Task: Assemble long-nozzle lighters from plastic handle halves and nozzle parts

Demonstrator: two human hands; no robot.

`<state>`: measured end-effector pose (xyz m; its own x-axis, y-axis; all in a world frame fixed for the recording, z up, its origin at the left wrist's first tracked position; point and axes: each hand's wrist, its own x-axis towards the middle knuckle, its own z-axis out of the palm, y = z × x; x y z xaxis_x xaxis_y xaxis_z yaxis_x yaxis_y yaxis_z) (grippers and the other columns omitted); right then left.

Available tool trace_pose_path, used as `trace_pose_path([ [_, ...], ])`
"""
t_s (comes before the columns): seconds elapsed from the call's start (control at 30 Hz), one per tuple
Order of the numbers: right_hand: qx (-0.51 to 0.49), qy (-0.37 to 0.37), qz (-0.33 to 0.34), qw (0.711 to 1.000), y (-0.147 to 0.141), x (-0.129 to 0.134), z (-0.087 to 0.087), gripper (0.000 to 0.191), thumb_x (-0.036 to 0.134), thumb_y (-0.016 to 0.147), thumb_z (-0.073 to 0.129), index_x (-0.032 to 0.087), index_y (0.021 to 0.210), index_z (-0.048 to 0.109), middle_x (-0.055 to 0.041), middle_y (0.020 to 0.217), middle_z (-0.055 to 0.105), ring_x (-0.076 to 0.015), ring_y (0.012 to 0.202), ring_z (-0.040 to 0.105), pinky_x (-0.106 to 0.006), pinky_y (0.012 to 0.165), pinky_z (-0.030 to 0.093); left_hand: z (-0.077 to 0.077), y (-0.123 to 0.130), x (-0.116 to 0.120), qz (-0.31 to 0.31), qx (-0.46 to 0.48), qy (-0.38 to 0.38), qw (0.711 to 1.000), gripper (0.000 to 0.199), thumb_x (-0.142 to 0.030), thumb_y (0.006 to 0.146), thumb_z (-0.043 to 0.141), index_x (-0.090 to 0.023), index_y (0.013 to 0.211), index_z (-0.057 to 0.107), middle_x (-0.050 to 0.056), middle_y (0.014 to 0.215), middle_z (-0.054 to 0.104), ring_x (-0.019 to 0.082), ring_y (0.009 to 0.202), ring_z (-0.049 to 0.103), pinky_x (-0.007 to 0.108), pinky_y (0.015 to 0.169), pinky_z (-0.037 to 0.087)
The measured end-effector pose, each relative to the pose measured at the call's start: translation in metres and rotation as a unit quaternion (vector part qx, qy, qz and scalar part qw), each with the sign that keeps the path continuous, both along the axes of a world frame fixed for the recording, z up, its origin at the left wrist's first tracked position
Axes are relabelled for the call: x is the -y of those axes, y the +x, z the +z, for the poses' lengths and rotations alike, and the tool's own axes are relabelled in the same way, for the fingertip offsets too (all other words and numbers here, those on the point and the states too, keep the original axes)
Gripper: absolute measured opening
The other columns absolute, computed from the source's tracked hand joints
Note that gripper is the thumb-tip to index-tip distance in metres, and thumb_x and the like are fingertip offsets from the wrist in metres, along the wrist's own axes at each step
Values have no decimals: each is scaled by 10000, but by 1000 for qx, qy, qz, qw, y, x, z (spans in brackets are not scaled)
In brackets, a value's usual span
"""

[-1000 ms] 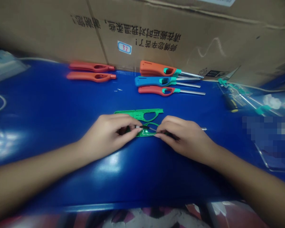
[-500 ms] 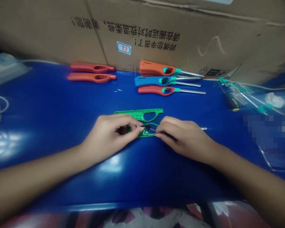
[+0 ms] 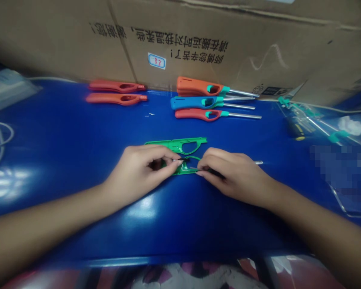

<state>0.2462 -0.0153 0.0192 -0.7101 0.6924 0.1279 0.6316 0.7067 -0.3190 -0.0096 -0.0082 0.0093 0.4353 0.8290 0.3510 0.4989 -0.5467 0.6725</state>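
– Status, head view?
– Left hand [image 3: 144, 165], left of centre: pinching small black part [image 3: 185, 159] at lower green half-shell [image 3: 185, 172]. Right hand [image 3: 230, 170], right of centre: fingers closed on thin grey rod [image 3: 193, 168], mostly hidden.
– Nearby?
– Upper green half-shell [image 3: 175, 144], frame centre, just above.

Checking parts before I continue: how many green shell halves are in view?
2: farther half, partly hidden by the left hand; nearer half, between that hand and the right hand, partly covered. Hands could hide more.
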Motion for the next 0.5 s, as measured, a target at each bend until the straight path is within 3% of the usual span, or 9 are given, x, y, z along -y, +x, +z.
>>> trace_pose_path([
  [0.27,23,-6,8,1000,0,1,2,124,282,1002,514,223,1071,599,-20,1062,653,-159,838,629,-288,611,375,0,-2,-2,-34,-27,29,999,67,-222,904,724,-177,927,768,-34,752,717,52,571,560,161,561,434],
  [0.5,27,-14,8,1000,0,1,3,143,297,1005,503,217,1067,603,-30,1067,640,-156,818,614,-285,615,379,-1,-6,-4,-64,-35,68,995,152,-225,931,691,-161,1032,784,34,892,754,116,763,690,211,711,539],
])
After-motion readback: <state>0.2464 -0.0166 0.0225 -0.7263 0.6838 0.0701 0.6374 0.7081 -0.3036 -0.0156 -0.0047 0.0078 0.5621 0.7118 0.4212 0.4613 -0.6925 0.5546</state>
